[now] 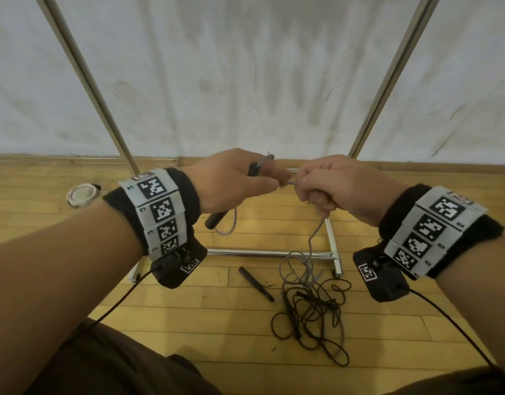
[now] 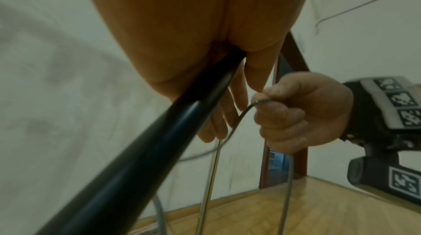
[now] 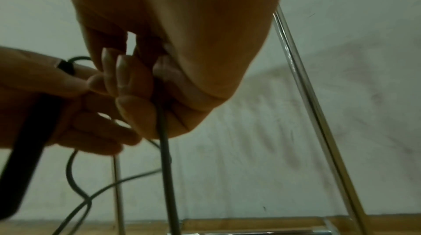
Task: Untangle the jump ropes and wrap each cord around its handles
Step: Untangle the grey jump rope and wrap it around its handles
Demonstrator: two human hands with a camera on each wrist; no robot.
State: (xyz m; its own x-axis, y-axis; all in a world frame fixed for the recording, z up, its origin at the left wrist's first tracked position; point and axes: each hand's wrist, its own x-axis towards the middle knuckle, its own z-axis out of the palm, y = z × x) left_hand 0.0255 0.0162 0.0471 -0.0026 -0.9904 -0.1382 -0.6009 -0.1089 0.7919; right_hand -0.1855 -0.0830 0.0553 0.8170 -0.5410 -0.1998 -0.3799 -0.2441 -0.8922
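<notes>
Grey jump rope cord (image 1: 314, 238) held up between both hands, trailing down into tangle (image 1: 311, 309) with black cord on wood floor (image 1: 188, 309), right of centre. Left hand (image 1: 231, 181) curled round black handle (image 1: 217, 219), thumb and forefinger at cord. Right hand (image 1: 336, 189) fisted, pinching grey cord near left fingertips. Loose black handle (image 1: 255, 283) lying left of pile. Risks: pulling upward likely to cinch grey loops round black cord; dangling slack near metal frame (image 1: 274, 253) could snag; wrapping before freeing likely to drag whole pile.
</notes>
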